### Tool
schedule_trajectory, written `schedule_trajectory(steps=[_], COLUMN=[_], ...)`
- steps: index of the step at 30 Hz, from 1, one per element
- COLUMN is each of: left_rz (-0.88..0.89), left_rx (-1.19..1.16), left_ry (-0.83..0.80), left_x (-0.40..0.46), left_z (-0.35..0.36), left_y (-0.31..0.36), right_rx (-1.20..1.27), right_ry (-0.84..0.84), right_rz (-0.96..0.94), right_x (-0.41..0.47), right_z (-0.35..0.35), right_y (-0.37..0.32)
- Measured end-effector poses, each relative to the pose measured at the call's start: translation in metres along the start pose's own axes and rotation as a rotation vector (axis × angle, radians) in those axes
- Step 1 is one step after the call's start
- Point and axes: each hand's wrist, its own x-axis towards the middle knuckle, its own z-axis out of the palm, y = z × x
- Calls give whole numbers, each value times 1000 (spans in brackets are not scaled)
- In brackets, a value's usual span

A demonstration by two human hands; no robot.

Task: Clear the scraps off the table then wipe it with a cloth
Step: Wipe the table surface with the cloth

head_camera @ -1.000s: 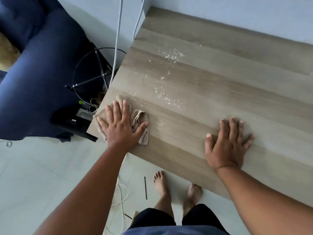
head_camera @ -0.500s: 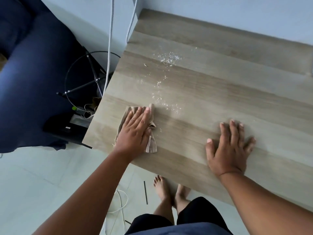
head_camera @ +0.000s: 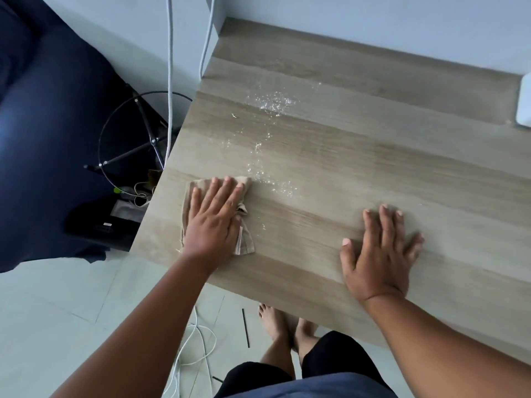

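My left hand [head_camera: 214, 222] lies flat with spread fingers on a crumpled beige cloth [head_camera: 244, 244], pressing it onto the wooden table [head_camera: 373, 156] near its left front corner. Just right of the fingertips a trail of white crumbs [head_camera: 271, 182] begins, and it runs up the table to a denser patch of crumbs [head_camera: 271, 101] farther back. A small pale scrap [head_camera: 234, 115] lies left of that patch. My right hand [head_camera: 379, 254] rests palm down on bare table near the front edge, fingers apart, holding nothing.
A white object [head_camera: 523, 101] sits at the table's right edge of view. Two white cables [head_camera: 169, 81] hang down the wall left of the table. Below them stand a black wire stand [head_camera: 138, 139], a dark blue sofa [head_camera: 51, 139], and loose cable [head_camera: 195, 349] on the floor by my feet.
My left hand has slid the cloth rightward and away from the table's left corner, up to the near end of the crumb trail. My right hand has stayed in place.
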Motion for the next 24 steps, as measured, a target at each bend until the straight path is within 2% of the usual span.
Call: schedule_trajectory(steps=[6, 10, 12, 15, 18, 20, 24], left_rz=[178, 328, 301, 105, -46, -39, 145], left_rx=[10, -38, -12, -6, -8, 1, -16], left_ry=[-18, -20, -22, 7, 9, -3, -22], left_x=[-33, -54, -53, -37, -13, -4, -25], left_z=[20, 20, 11, 0, 1, 8, 26], left_y=[61, 50, 27, 1, 15, 41, 89], right_rx=[-5, -8, -8, -5, -7, -1, 5], right_ry=[-3, -10, -7, 8, -2, -2, 12], right_rz=[0, 0, -3, -4, -1, -4, -6], right_x=[0, 0, -1, -2, -2, -1, -1], right_z=[-1, 0, 1, 2, 2, 3, 3], right_y=[0, 0, 1, 2, 2, 2, 2])
